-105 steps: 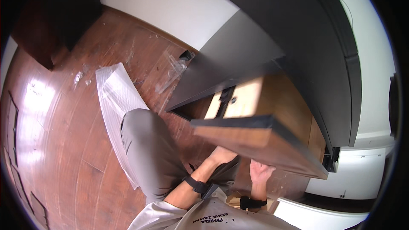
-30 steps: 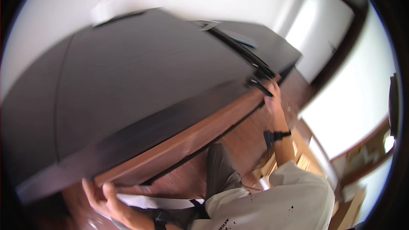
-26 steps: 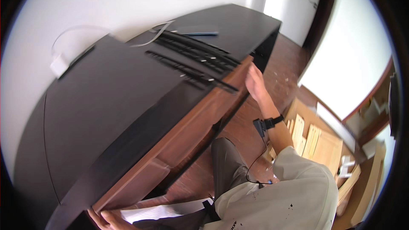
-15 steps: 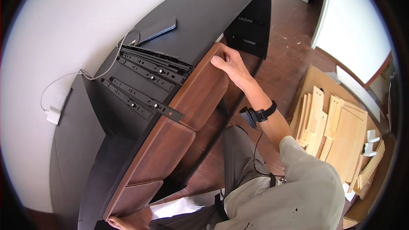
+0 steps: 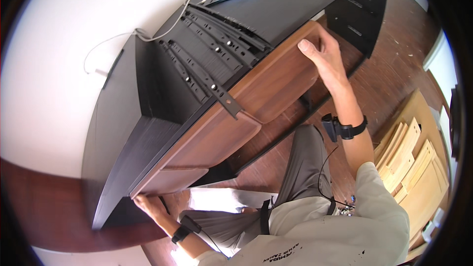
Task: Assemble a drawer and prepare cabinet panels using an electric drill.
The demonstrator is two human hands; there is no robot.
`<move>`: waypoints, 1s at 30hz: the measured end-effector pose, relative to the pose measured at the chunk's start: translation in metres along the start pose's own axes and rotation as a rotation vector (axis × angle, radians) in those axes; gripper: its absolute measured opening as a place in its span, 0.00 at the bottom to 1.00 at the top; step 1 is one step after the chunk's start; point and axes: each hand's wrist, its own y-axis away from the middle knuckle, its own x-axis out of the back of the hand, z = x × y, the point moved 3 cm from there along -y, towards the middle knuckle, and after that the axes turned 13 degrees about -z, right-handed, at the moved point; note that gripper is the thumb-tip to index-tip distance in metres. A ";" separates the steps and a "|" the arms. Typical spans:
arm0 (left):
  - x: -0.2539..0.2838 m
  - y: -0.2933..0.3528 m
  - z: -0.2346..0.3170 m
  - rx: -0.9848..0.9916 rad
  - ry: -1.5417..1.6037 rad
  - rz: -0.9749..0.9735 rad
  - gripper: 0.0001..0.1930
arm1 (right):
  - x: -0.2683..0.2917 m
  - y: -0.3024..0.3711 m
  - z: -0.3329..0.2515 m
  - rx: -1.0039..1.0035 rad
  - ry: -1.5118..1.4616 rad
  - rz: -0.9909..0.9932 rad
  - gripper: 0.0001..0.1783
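Left hand [image 5: 150, 206], arm bent low, grip clenched on the near lower corner of the brown drawer front panel [image 5: 231, 118]. Panel runs along the front edge of the black table [image 5: 148, 93]. Right hand [image 5: 322, 56], arm stretched forward, grip closed over the panel's far upper end. Metal drawer slides [image 5: 212, 51] lie on the tabletop beyond

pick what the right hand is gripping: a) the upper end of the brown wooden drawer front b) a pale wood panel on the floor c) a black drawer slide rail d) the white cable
a: the right hand curls over the top edge of the brown wooden drawer front, apart from the black slide rails lying on the dark cabinet top.
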 end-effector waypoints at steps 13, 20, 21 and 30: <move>0.016 0.001 -0.001 0.006 -0.042 -0.043 0.36 | -0.004 0.000 -0.001 -0.015 0.103 0.055 0.40; 0.011 0.000 0.009 0.050 -0.098 -0.127 0.39 | 0.005 0.039 0.007 0.047 0.371 0.156 0.46; 0.018 0.001 0.008 0.086 -0.122 -0.135 0.39 | 0.009 0.040 0.013 0.039 0.363 0.174 0.46; -0.001 -0.006 0.010 0.203 -0.164 -0.155 0.45 | 0.010 0.051 0.062 -0.256 0.018 0.017 0.43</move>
